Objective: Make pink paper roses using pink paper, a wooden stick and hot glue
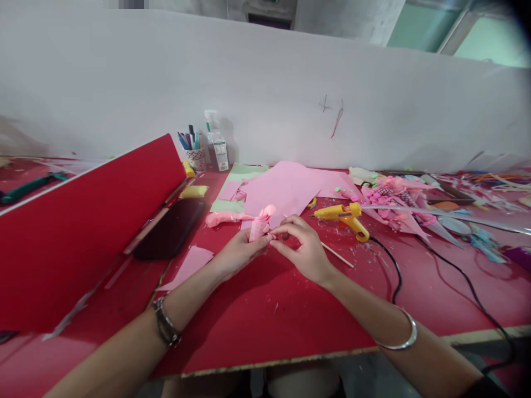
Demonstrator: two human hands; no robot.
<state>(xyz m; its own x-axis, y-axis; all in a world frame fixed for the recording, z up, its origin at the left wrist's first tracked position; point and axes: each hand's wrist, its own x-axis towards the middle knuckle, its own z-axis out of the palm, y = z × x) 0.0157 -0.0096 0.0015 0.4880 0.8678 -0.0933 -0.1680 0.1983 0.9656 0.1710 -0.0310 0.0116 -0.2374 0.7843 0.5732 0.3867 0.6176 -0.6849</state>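
A small pink craft piece (259, 225), rolled at the bottom with a lumpy top, stands in the grip of my left hand (243, 252). My right hand (302, 247) meets it from the right, with thumb and index finger pinched at the piece's side; a tiny pink bit shows between the fingertips of both hands. Behind my left hand lies a pink clay-like lump (224, 219). Pink paper sheets (286, 188) spread out beyond the hands. A thin wooden stick (338, 255) rests on the red table right of my right hand.
A yellow glue gun (342, 214) with a black cord lies at the right, near a pile of pink decorations (390, 202). On the left are a leaning red board (95, 232) and a black phone (171, 229). Behind stand a pen cup (196, 159) and bottle (218, 148).
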